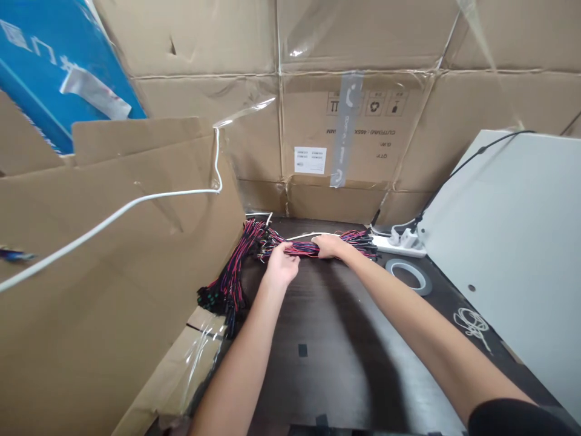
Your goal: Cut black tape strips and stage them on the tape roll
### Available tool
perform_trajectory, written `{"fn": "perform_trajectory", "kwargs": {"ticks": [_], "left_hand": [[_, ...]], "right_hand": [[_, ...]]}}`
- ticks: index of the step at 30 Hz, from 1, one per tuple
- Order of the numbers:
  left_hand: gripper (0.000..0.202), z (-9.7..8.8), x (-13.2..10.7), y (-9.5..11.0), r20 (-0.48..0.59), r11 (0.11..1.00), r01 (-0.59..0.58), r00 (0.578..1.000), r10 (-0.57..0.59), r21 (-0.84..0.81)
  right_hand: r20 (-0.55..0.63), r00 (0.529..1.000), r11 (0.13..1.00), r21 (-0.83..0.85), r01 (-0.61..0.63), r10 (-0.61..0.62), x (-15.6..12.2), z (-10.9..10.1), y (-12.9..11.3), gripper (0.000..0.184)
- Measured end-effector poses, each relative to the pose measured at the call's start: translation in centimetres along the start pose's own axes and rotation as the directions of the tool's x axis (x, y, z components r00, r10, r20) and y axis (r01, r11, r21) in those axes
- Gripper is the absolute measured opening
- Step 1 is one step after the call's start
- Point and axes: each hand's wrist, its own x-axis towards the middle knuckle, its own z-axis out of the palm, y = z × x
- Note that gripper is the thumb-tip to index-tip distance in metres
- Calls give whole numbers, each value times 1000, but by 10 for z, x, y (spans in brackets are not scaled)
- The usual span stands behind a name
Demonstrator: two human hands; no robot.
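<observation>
A long bundle of red, black and purple wires point(303, 249) lies crosswise at the back of the dark table. My left hand point(282, 265) is at the bundle's left part, thumb above and fingers curled round its near side. Farther right, my right hand point(327, 246) grips the same bundle from above, its fingertips partly hidden. The wires fan out beyond both hands, ending in dark connectors at the right. Beside the left end, a second pile of similar wires point(236, 260) runs down along the cardboard, with black and green connectors at its near end.
Cardboard walls point(254, 133) close off the back and left. A white power strip point(399, 243) with plugs, a roll of tape point(409, 277) and a coiled pale cord point(472, 322) lie at the right, before a white panel point(512, 242). A white cable point(113, 215) crosses the left cardboard.
</observation>
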Motion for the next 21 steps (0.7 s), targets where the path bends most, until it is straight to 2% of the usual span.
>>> {"fn": "perform_trajectory", "kwargs": {"ticks": [3, 5, 8, 10, 11, 12, 13, 15, 16, 18, 21], "left_hand": [[14, -18, -15, 4, 20, 998, 22, 1000, -23, 60], [14, -30, -18, 1, 113, 992, 2, 993, -16, 128], [8, -38, -16, -13, 125, 951, -142, 986, 110, 276], [21, -36, -17, -26, 175, 925, -243, 965, 198, 292], [33, -34, -19, -33, 241, 907, -304, 941, 238, 293], [44, -31, -22, -40, 372, 867, -398, 885, 278, 299], [48, -29, -26, -46, 498, 835, -454, 826, 265, 310], [37, -27, -35, -60, 678, 764, -525, 717, 161, 374], [28, -27, -39, -66, 717, 723, -553, 687, 115, 414], [12, -29, -46, -79, 741, 636, -608, 666, 82, 476], [5, -34, -53, -92, 765, 525, -682, 638, 87, 509]], "right_hand": [[51, 999, 997, 73, -3, 0, 1, -13, 5, 47], [34, 999, 991, 135, 5, -9, -4, -27, 10, 53], [-117, 993, 979, 204, 9, 16, -27, -46, 12, 45], [-224, 973, 962, 271, 10, 53, -54, -50, 6, 31], [-248, 967, 943, 333, 26, 61, -69, -47, 0, 31], [-236, 971, 871, 484, 82, 40, -86, -40, -6, 37], [-153, 988, 746, 654, 123, -29, -102, -31, -13, 47], [10, 981, 498, 863, 89, -193, -130, -9, -25, 61], [33, 975, 408, 911, 61, -219, -142, 3, -29, 65], [37, 972, 273, 962, 28, -230, -159, 23, -34, 69], [15, 981, 125, 992, 10, -195, -176, 39, -33, 64]]}}
